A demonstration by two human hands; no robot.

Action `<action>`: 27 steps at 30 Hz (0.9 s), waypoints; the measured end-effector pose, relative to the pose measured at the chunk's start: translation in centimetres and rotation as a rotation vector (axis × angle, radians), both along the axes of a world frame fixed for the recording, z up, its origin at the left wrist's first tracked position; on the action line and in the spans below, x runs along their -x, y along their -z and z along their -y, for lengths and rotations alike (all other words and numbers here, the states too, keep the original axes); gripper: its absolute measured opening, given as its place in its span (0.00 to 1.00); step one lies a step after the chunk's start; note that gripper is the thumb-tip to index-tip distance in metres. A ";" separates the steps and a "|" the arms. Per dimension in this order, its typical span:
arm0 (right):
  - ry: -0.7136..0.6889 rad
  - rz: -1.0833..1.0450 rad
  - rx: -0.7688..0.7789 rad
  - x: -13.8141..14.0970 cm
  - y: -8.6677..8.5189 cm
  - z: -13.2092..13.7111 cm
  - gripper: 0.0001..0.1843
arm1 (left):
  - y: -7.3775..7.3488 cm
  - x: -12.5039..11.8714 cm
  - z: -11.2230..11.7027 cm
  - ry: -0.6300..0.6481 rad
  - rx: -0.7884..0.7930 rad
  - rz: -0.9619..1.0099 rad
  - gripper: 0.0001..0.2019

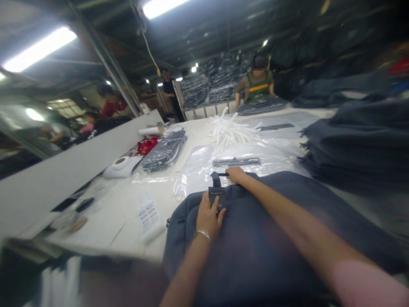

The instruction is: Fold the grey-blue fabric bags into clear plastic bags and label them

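Note:
A large dark blue-grey fabric bag (255, 238) lies in front of me at the table's edge. My left hand (208, 216) rests on it with fingers spread, lying partly over a black hang tag (215, 195) with pale lettering. Just beyond the tag, a short dark fabric loop (216, 180) sticks up from the bag's top edge. My right hand (237, 175) is closed at that edge on a narrow dark strap (223, 174). Its fingertips are partly hidden.
Clear plastic bags (198, 166) and a heap of white strips (228, 130) lie beyond. A sheet of labels (148, 215) is at left, near a plastic-wrapped dark bag (166, 151). Stacked dark fabric pieces (361, 145) stand right. A person (257, 83) works across the table.

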State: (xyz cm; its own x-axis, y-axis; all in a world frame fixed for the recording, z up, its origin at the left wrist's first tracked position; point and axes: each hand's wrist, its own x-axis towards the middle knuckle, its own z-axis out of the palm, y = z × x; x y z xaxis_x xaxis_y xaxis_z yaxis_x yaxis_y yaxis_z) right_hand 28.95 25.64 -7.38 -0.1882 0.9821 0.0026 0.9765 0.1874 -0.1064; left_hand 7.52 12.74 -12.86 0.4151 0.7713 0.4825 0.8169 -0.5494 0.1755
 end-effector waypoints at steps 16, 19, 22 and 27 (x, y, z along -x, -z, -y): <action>-0.191 -0.141 -0.198 2.9 1.1 24.3 0.21 | -1.4 0.4 1.5 0.087 0.117 0.032 0.19; -0.136 -0.260 -0.261 4.0 4.3 24.8 0.21 | -2.1 0.1 2.1 0.061 0.184 0.084 0.19; -0.134 -0.333 -0.297 4.5 5.4 24.0 0.20 | -3.1 -0.8 3.0 0.002 0.277 0.193 0.27; -0.123 -0.373 -0.324 4.3 6.0 23.9 0.19 | -3.4 -1.6 4.2 -0.049 0.366 0.054 0.23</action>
State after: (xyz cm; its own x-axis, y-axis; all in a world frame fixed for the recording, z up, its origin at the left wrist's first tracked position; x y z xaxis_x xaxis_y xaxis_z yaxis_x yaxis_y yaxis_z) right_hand 24.67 1.72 -13.34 -0.2306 0.8905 0.3922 0.8518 0.3796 -0.3610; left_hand 9.08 8.54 -9.44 0.3547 0.9152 0.1914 0.8248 -0.4027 0.3968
